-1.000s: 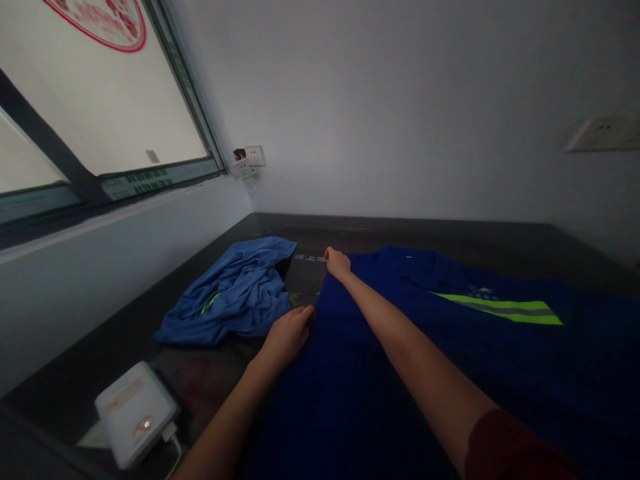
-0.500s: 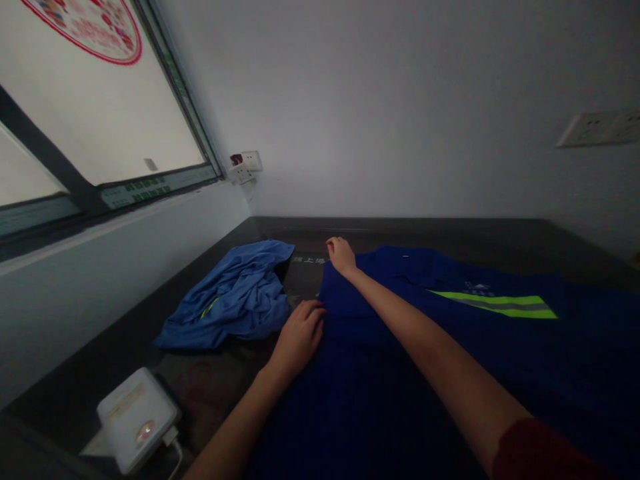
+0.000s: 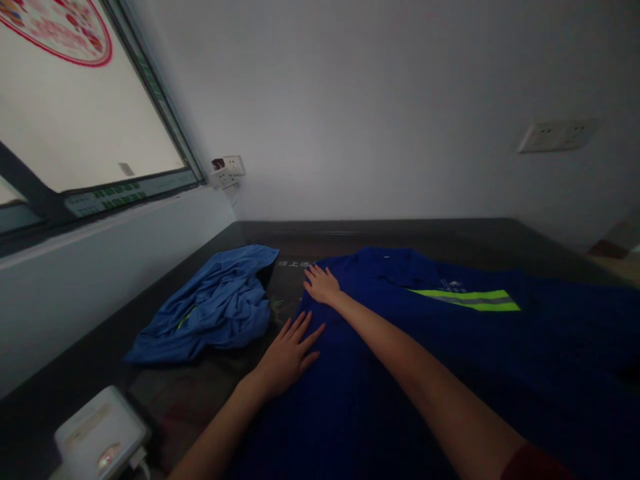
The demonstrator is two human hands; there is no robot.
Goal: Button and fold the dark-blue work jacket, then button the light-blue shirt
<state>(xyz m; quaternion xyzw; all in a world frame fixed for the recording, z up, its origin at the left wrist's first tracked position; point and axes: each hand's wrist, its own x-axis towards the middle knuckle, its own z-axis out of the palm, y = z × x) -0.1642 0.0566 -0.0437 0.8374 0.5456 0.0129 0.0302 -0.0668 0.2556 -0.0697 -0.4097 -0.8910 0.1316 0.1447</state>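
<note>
A dark blue work shirt (image 3: 390, 320) lies spread over the dark table, with its collar at the far side and a yellow-green reflective stripe (image 3: 470, 299) across the chest. My left hand (image 3: 285, 357) rests flat with spread fingers on the shirt's left edge. Farther back, my right hand (image 3: 320, 283) lies palm down on the cloth near the shirt's upper left corner, its fingers stretched out. Neither hand grips anything. The shirt's near part is dark and partly covered by my forearms.
A crumpled lighter blue garment (image 3: 215, 307) lies left of the shirt. Nearer, at the table's left, is a white device (image 3: 103, 430) with a cable plugged in. The dark table (image 3: 400, 228) meets a pale wall with sockets (image 3: 557, 136); a window (image 3: 100, 120) is at left.
My right hand has come down from above the shirt's corner and flattened onto the cloth. My left hand's fingers have spread apart. The view has turned slightly right.
</note>
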